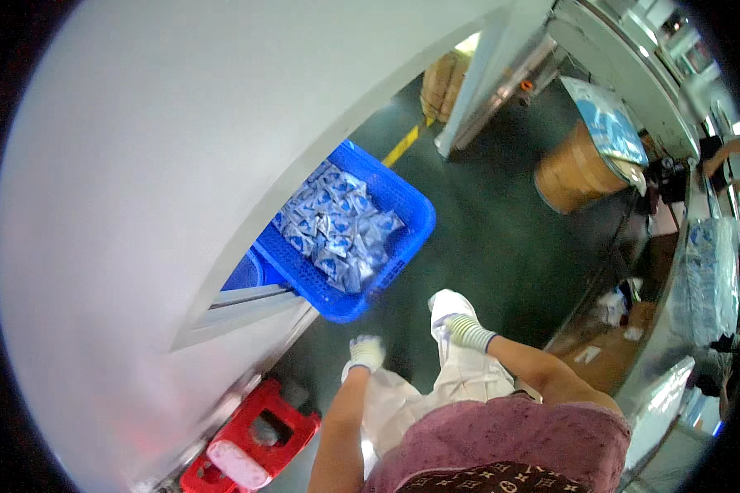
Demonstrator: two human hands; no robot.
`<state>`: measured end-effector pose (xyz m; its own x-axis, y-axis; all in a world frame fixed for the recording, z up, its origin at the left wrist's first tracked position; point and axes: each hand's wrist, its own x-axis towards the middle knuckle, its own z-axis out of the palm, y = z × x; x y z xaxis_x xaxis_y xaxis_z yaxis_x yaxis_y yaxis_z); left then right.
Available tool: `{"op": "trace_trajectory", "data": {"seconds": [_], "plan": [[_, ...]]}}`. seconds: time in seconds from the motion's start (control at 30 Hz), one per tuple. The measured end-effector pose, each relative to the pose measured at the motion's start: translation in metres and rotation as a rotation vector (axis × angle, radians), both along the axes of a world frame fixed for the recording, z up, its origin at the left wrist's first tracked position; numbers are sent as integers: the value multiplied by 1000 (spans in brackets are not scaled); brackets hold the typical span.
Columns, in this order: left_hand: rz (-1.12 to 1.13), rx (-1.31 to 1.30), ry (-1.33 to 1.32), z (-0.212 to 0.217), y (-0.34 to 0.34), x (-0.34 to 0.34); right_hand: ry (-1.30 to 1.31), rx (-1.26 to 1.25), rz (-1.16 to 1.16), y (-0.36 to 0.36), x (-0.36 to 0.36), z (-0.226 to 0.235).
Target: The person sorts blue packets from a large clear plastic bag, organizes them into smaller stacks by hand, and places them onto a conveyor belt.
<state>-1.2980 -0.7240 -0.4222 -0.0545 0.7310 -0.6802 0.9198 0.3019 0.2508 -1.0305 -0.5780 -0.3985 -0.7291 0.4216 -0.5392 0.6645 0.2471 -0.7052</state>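
A blue plastic basket (419, 215), filled with many small silver-blue sachets (330, 215), stands in the opening of a pale wall ahead of me. Closest to its near corner is my left hand (364, 353), in a pale glove, apart from the basket. Its fingers look loosely stretched with nothing visible in them. My right hand (467, 330), in a striped glove with purple fingertips, hangs over my white trouser leg. Blur hides how its fingers are set, and I see no object there.
A red plastic stool (263, 419) with a pinkish-white pad on top stands at the lower left. A brown drum (574, 171) with a blue-white bag on it is at the far right. Beside it runs a bench (670, 279) with wrapped packs. A sack stands beyond the doorway.
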Motion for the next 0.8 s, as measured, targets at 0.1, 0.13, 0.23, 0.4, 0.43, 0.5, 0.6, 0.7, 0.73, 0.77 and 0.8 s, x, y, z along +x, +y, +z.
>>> {"op": "trace_trajectory", "data": {"seconds": [0.1, 0.13, 0.23, 0.4, 0.43, 0.5, 0.6, 0.7, 0.73, 0.77, 0.8], "plan": [[-67, -191, 81, 66, -51, -1, -222, 118, -441, -8, 79, 77], [-74, -354, 42, 74, -73, -9, -347, 67, -496, -12, 104, 96], [-37, -303, 106, 150, -89, 3, -626, -88, -658, -37, 169, 154], [-525, -317, 92, 151, -14, 18, -626, -260, -635, -69, 251, 187], [-779, -271, 69, 126, -2, 5, -620, -282, -691, -77, 264, 187], [-991, -22, 76, 132, 69, 14, -598, -310, -779, -80, 286, 178], [-594, 184, 33, 142, 165, 45, -472, -172, -1015, -38, 306, 220], [-88, 215, -330, 208, 258, 116, -323, 44, -1287, -11, 317, 221], [-145, 237, -388, 222, 281, 136, -221, -3, -1412, -7, 319, 222], [-181, 266, -441, 234, 297, 149, -111, -47, -1512, 1, 321, 225], [-154, 251, -475, 245, 309, 163, -104, -36, -1524, 3, 321, 230]]}}
